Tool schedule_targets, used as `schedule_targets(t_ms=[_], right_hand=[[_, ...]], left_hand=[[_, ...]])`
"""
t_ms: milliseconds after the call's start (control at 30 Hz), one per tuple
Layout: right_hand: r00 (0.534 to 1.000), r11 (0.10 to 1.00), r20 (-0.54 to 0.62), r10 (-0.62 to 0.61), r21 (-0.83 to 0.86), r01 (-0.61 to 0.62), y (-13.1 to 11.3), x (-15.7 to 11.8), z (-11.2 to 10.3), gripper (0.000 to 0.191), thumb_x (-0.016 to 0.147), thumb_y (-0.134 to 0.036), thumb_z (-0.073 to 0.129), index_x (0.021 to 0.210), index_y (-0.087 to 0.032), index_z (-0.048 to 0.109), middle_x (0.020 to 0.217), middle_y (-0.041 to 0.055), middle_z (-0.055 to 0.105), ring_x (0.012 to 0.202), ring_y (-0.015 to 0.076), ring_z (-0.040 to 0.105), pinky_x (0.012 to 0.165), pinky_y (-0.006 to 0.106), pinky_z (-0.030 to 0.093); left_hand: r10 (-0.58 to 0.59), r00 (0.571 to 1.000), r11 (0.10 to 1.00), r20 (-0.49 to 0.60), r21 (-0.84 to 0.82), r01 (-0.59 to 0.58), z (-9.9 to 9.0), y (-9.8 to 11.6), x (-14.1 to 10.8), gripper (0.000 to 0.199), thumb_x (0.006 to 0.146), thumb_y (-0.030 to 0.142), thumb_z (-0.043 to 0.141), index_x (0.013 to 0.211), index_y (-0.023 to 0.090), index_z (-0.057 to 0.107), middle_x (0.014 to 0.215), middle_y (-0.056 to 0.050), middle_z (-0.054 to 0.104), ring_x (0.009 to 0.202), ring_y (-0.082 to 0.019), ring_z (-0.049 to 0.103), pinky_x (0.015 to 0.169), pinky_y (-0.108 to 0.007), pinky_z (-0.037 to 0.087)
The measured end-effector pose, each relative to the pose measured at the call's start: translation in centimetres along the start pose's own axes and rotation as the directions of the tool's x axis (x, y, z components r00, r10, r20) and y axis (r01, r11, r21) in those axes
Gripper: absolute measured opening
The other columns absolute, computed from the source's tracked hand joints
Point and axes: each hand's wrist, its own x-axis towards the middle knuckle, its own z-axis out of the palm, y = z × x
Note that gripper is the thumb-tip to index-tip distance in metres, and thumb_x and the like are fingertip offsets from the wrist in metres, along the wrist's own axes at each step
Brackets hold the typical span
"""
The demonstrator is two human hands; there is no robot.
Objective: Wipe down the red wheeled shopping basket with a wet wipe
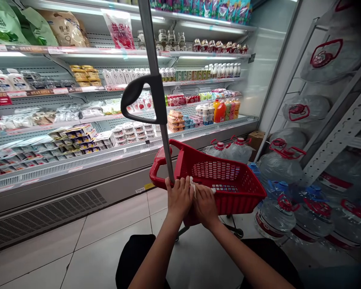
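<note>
1. Left hand (179, 196) bends over the red basket (237, 202), right hand (205, 204) over white cloth (193, 185); cannot tell either grip.
2. The red basket extends toward two o'clock.
3. Apparently wiping; another stroke calls for steady pressure.

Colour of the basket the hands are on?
The basket is red, seen in the head view, the only one here.

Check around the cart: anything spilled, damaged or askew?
Nothing stands out. The basket's visible sides look intact, with a white cloth under the right hand at its near rim, the left hand beside it. The pole leans in view, possibly lens distortion. No spill shows.
</note>
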Motion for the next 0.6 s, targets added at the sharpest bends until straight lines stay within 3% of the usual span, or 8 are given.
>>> schedule_targets(t_ms=[67,133,233,367,467,533,600], right_hand=[[1.0,1.0,0.002,-0.024,0.007,0.024,-1.1,0.8,0.7,0.057,0.105,-0.023,0.035,0.161,-0.021,0.032,0.149,0.0129,0.056,0.136,0.0302,0.048,0.118,0.053,0.032],[0.997,0.998,0.036,-0.062,-0.01,0.062,-0.2,0.7,0.5,0.058,0.104,-0.021,0.035,0.162,-0.021,0.032,0.147,0.0129,0.058,0.134,0.0295,0.05,0.116,0.051,0.034],[0.993,0.995,0.099,-0.065,-0.069,0.072,3.9,-0.8,-0.9,0.058,0.104,-0.022,0.037,0.162,-0.022,0.034,0.14,0.0122,0.063,0.125,0.0286,0.056,0.111,0.048,0.039],[0.988,0.983,0.153,-0.009,-0.181,0.037,11.6,-5.0,-4.4,0.055,0.104,-0.024,0.037,0.159,-0.024,0.041,0.133,0.0111,0.067,0.117,0.0281,0.06,0.107,0.046,0.042],[0.992,0.966,0.116,0.055,-0.257,-0.023,16.5,-8.4,-6.8,0.054,0.105,-0.027,0.034,0.158,-0.022,0.04,0.134,0.0115,0.066,0.121,0.0289,0.06,0.11,0.049,0.041],[0.992,0.95,0.029,0.12,-0.295,-0.106,18.0,-9.6,-7.5,0.054,0.106,-0.031,0.032,0.157,-0.018,0.042,0.132,0.0138,0.067,0.123,0.0305,0.059,0.112,0.052,0.04],[0.988,0.944,-0.005,0.153,-0.296,-0.147,17.5,-9.4,-7.4,0.054,0.106,-0.033,0.03,0.155,-0.018,0.044,0.13,0.014,0.068,0.122,0.0309,0.06,0.112,0.053,0.041]], left_hand=[[-0.011,1.0,1.0,-0.002,-0.012,0.011,0.0,0.0,0.0,0.045,0.106,0.028,0.038,0.146,0.02,0.057,0.123,-0.012,0.07,0.116,-0.033,0.058,0.121,-0.068,0.018],[-0.022,1.0,1.0,-0.001,-0.019,0.022,0.0,-0.3,0.0,0.046,0.105,0.029,0.039,0.147,0.02,0.056,0.125,-0.012,0.07,0.116,-0.033,0.059,0.122,-0.068,0.017],[-0.029,1.0,0.999,-0.008,-0.016,0.029,0.0,-1.3,0.1,0.047,0.106,0.035,0.04,0.148,0.021,0.056,0.128,-0.012,0.069,0.119,-0.032,0.059,0.124,-0.066,0.015],[-0.033,0.999,0.999,-0.014,0.005,0.033,0.1,-3.3,0.5,0.046,0.108,0.039,0.039,0.148,0.025,0.056,0.129,-0.01,0.07,0.125,-0.031,0.059,0.126,-0.065,0.01],[-0.064,0.998,0.997,-0.019,0.032,0.064,0.5,-4.3,0.9,0.045,0.108,0.036,0.036,0.147,0.028,0.057,0.141,-0.008,0.066,0.142,-0.03,0.048,0.128,-0.065,0.002],[-0.083,0.996,0.995,-0.015,0.047,0.083,1.2,-4.0,0.9,0.045,0.109,0.033,0.035,0.146,0.027,0.059,0.153,-0.006,0.057,0.153,-0.029,0.035,0.129,-0.064,-0.002],[-0.054,0.998,0.998,0.009,0.041,0.054,2.4,-2.7,0.7,0.044,0.109,0.033,0.035,0.145,0.026,0.061,0.159,-0.005,0.05,0.157,-0.028,0.027,0.13,-0.06,0.0]])
